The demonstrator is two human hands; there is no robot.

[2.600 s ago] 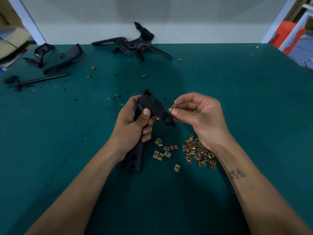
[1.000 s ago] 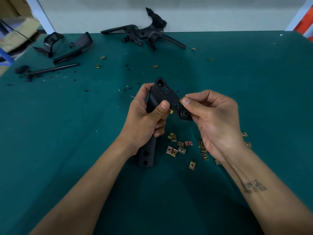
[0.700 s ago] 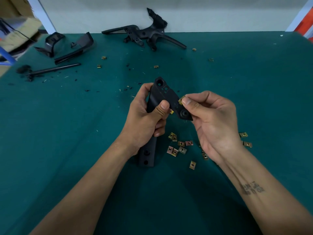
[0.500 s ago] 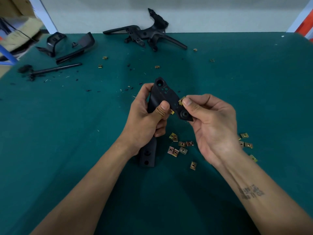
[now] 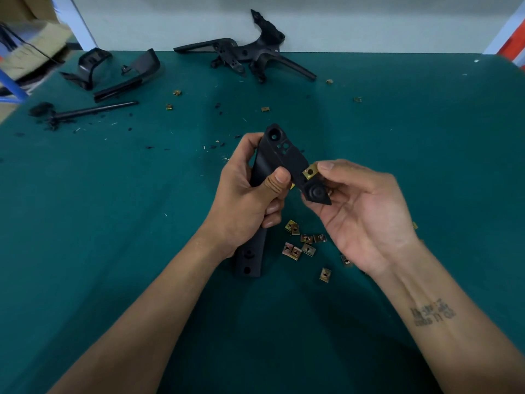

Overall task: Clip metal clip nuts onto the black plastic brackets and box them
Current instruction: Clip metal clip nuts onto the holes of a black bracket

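Gripping a black plastic bracket [image 5: 279, 157] above the green table [image 5: 113, 223], a person's left hand [image 5: 244, 194] curls round its shank. The right hand [image 5: 366, 211] pinches its lower end, thumb beside a seated clip nut [image 5: 310, 171]. Loose clip nuts [image 5: 301, 243] lie just below.

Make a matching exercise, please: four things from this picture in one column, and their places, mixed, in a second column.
1. clip nut
2. held bracket
3. loose clip nuts
4. large black part

A. far edge of the table, by the wall
B. gripped in the left hand
C. lying on the green table under the hands
D. on the bracket's edge, at the right hand's fingertip

Pairs: 1-D, 2-B, 3-C, 4-A
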